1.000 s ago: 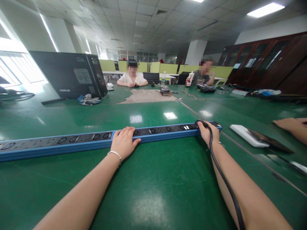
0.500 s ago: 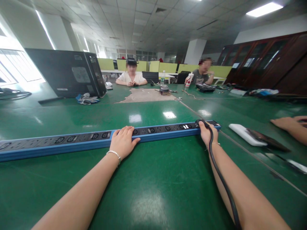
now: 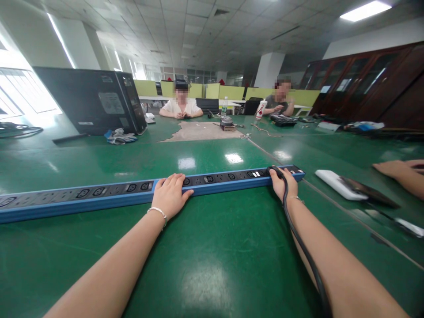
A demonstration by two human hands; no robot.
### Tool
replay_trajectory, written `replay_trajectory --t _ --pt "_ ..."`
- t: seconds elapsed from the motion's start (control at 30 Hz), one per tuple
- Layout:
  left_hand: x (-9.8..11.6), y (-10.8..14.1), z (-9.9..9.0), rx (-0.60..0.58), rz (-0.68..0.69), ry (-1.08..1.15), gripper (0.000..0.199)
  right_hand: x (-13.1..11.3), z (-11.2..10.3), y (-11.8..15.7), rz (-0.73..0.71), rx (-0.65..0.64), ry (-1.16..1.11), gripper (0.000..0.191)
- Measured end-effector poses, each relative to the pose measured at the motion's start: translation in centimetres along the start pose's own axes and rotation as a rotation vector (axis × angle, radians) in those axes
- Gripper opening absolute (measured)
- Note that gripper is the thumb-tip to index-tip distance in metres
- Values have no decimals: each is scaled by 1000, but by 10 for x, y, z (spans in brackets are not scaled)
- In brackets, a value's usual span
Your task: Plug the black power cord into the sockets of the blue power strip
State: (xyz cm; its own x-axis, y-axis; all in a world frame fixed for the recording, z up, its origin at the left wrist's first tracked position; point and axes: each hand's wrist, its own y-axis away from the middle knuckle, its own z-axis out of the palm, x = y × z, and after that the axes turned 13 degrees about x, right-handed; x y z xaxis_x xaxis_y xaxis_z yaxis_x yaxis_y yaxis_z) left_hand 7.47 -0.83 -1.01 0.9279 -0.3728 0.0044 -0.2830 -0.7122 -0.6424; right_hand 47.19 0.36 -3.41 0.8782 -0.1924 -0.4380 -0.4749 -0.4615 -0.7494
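around me a wide office runs back under a panelled ceiling (image 3: 212,33), with dark red-brown cabinets (image 3: 361,75) to the right and yellow-green partitions (image 3: 233,92) at the rear. glossy green bench (image 3: 212,238) fills most of what i see. a big black case (image 3: 86,99) stands on its far left side, while a person in a pale top (image 3: 170,107) and a person in a dark shirt (image 3: 270,102) sit opposite me. the blue power strip (image 3: 228,187) lies across the bench before me, sockets upward, its left end out of view. a black cord (image 3: 296,232) trails back over my right forearm. my left grip (image 3: 169,194) rests palm down over the strip, spread out rather than clasping; my right grip (image 3: 284,184) is pinched around the cord's black plug (image 3: 273,170) near the strip's right end, and i can't tell whether that plug is seated. another person's hand (image 3: 391,168) rests at far right. beyond the strip sit crumpled gloves (image 3: 121,137) and a clear bottle (image 3: 225,107). smallest is the pale bracelet (image 3: 157,211) on my left wrist.
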Motion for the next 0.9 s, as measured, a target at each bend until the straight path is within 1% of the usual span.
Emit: replay_trajectory --t 0.1,0.17,0.23,0.3,0.33,0.37,0.4,0.47,0.57,0.67,0.9 --pt "0 0 0 4 -3 3 50 -2 -1 1 94 -2 -45 38" --pt "-1 0 0 10 -3 9 50 -3 -2 -1 128 13 -106 37" --pt "-1 0 1 15 -2 12 50 -5 -3 -5 171 93 -187 39" --pt "-1 0 1 15 -3 15 50 -11 -5 -7 218 222 -274 45" --pt "-1 0 0 13 -3 16 50 -16 -6 -7 223 257 -318 47" --pt "-1 0 0 11 -3 18 50 -22 -8 -6 209 259 -362 48" --pt "0 0 0 8 -3 19 50 -31 -9 -4 168 209 -407 47" --pt "0 0 -1 5 -3 20 50 -51 -12 4 68 42 -475 43" --pt "0 0 -2 8 -1 26 49 -79 -13 17 -20 -77 -471 40" --pt "0 -1 -1 12 0 34 49 -93 -13 24 -84 -139 -414 37" --pt "0 -1 -1 -16 -19 20 50 -98 -16 26 -121 -178 -275 35"
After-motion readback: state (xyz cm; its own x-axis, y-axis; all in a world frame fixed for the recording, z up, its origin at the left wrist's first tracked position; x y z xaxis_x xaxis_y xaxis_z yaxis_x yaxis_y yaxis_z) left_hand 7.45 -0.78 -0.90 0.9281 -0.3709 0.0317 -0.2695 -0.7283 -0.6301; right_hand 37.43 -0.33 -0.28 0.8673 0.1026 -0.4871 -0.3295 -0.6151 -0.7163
